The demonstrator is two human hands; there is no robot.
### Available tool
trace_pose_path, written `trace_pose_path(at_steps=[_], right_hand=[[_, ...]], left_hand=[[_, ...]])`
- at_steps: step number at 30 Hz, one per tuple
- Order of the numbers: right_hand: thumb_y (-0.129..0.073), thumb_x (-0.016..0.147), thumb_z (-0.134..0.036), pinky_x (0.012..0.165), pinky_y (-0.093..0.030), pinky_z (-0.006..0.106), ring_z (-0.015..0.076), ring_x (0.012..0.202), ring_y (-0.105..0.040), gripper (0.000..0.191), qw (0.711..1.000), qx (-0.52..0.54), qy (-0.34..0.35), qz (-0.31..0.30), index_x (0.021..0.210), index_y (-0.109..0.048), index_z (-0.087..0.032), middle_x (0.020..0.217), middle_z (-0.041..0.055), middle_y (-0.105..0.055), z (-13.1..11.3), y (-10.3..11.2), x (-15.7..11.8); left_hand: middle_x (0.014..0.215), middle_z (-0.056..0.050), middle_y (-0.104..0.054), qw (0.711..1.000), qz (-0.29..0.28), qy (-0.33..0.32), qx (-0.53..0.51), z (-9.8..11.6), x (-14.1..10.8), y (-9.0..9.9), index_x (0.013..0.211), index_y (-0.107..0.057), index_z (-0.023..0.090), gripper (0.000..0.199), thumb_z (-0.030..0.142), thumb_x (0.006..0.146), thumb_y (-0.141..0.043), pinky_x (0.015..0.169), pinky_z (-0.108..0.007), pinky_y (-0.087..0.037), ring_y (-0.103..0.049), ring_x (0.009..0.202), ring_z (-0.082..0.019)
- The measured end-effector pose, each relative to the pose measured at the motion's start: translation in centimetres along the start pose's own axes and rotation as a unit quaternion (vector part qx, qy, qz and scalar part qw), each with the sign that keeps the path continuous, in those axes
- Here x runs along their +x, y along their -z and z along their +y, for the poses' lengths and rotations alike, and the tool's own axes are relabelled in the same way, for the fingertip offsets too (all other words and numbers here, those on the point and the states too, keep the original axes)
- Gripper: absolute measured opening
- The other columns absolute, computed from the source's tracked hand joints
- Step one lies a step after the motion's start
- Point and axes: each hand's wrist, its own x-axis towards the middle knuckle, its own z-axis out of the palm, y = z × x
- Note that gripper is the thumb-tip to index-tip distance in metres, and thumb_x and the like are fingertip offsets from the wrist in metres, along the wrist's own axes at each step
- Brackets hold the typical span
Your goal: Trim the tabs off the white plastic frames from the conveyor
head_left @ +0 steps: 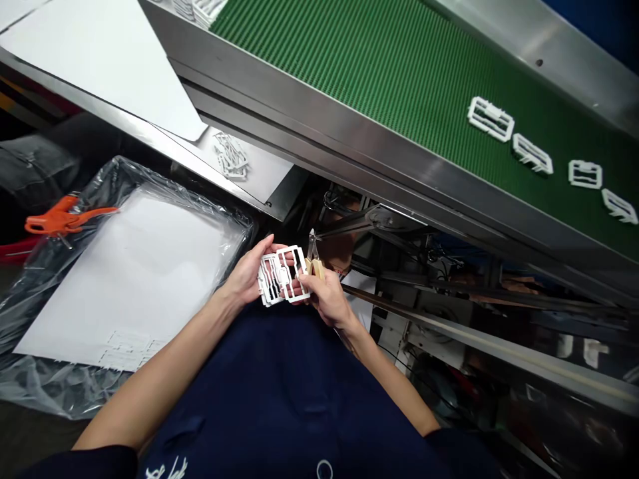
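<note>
One white frame and one small stack held side by side

The stack is cradled low before the dark blue garment, gripped by the left hand, its layers too closely packed to be counted. Just beside it, the single frame is pinched at its edge by the right hand, in which one pair of pale-handled nippers is also held, tip upward. Beyond, one uncounted pile of frames is laid on a white sheet on the bench. Four loose frames are carried by the green belt, well apart from the hands. At the left, one orange tool is seen near a large white sheet, which is surrounded by clear plastic.
</note>
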Motion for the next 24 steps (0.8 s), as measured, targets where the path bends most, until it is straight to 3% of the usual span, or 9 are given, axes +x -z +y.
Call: trace_pose_path(at_steps=[3, 8, 10, 12, 16, 18, 20, 22, 24], right_hand=[[-0.059, 0.077, -0.042, 0.05, -0.049, 0.025, 0.0122, 0.054, -0.057, 0.028, 1.0, 0.0, -0.021, -0.016, 0.089, -0.054, -0.016, 0.067, 0.0003, -0.059, 0.5, -0.4, 0.6], [-0.061, 0.075, -0.046, 0.046, -0.042, 0.022, 0.0091, 0.048, -0.05, 0.034, 0.992, -0.106, -0.033, -0.063, 0.084, -0.057, -0.014, 0.066, -0.0005, -0.057, 1.2, -1.1, 1.8], [-0.06, 0.074, -0.048, 0.047, -0.042, 0.024, 0.0103, 0.049, -0.049, 0.035, 0.981, -0.18, -0.045, -0.056, 0.085, -0.058, -0.015, 0.066, -0.0003, -0.057, 1.3, -1.5, 2.3], [-0.058, 0.075, -0.047, 0.052, -0.042, 0.026, 0.0142, 0.055, -0.054, 0.032, 0.949, -0.314, -0.035, -0.018, 0.086, -0.059, -0.017, 0.068, 0.0013, -0.06, 1.5, -2.4, 2.8], [-0.05, 0.079, -0.05, 0.065, -0.041, 0.031, 0.0232, 0.076, -0.06, 0.033, 0.819, -0.572, 0.037, 0.02, 0.087, -0.059, -0.019, 0.082, 0.0073, -0.064, 1.5, -4.7, 3.0], [-0.047, 0.08, -0.058, 0.066, -0.041, 0.031, 0.0245, 0.078, -0.061, 0.041, 0.796, -0.603, 0.05, 0.006, 0.091, -0.058, -0.02, 0.085, 0.0079, -0.064, 1.1, -5.3, 3.8], [-0.047, 0.077, -0.065, 0.066, -0.041, 0.032, 0.0251, 0.078, -0.061, 0.049, 0.798, -0.599, 0.059, 0.017, 0.096, -0.057, -0.021, 0.083, 0.0072, -0.065, 0.3, -5.1, 6.0], [-0.049, 0.074, -0.068, 0.069, -0.042, 0.034, 0.026, 0.081, -0.06, 0.055, 0.798, -0.591, 0.093, 0.073, 0.1, -0.056, -0.02, 0.086, 0.0091, -0.065, -0.6, -4.3, 9.8], [-0.05, 0.075, -0.065, 0.077, -0.043, 0.037, 0.0278, 0.09, -0.058, 0.057, 0.777, -0.589, 0.161, 0.153, 0.101, -0.055, -0.015, 0.094, 0.0145, -0.063, -1.5, -3.3, 14.6]], left_hand=[[0.067, -0.009, -0.068, 1.0, -0.009, -0.013, -0.011, -0.3, 0.1, 0.5, 0.082, -0.064, 0.012, 0.033, 0.038, 0.091, -0.045, 0.047, -0.03, -0.053, -0.064, 0.053, -0.021], [0.06, -0.005, -0.064, 0.998, -0.007, -0.046, -0.038, -1.2, 0.0, 1.8, 0.075, -0.063, 0.013, 0.033, 0.044, 0.084, -0.058, 0.045, -0.026, -0.05, -0.06, 0.048, -0.016], [0.06, -0.005, -0.062, 0.997, 0.01, -0.069, -0.045, -1.6, -0.1, 2.3, 0.072, -0.063, 0.011, 0.03, 0.04, 0.079, -0.064, 0.048, -0.025, -0.05, -0.059, 0.048, -0.015], [0.062, -0.005, -0.062, 0.993, 0.034, -0.098, -0.049, -2.1, -0.1, 2.8, 0.072, -0.062, 0.011, 0.025, 0.035, 0.076, -0.068, 0.053, -0.025, -0.051, -0.061, 0.053, -0.015], [0.063, -0.003, -0.058, 0.978, 0.132, -0.157, -0.04, -2.9, 0.4, 4.6, 0.072, -0.059, 0.013, 0.022, 0.033, 0.082, -0.061, 0.059, -0.027, -0.052, -0.061, 0.06, -0.015], [0.067, -0.003, -0.058, 0.963, 0.206, -0.174, -0.016, -2.7, 0.3, 6.8, 0.079, -0.06, 0.012, 0.022, 0.033, 0.086, -0.056, 0.059, -0.027, -0.052, -0.06, 0.06, -0.013], [0.077, -0.004, -0.061, 0.938, 0.296, -0.177, 0.023, -1.9, -0.8, 10.5, 0.091, -0.06, 0.012, 0.021, 0.031, 0.089, -0.053, 0.06, -0.028, -0.052, -0.059, 0.062, -0.013], [0.091, -0.005, -0.061, 0.899, 0.4, -0.162, 0.076, -0.9, -3.1, 15.6, 0.104, -0.058, 0.013, 0.021, 0.028, 0.09, -0.054, 0.062, -0.03, -0.052, -0.059, 0.069, -0.014], [0.102, -0.007, -0.059, 0.841, 0.509, -0.121, 0.138, 0.0, -6.3, 21.2, 0.11, -0.055, 0.013, 0.025, 0.027, 0.089, -0.056, 0.068, -0.034, -0.052, -0.06, 0.079, -0.018]])
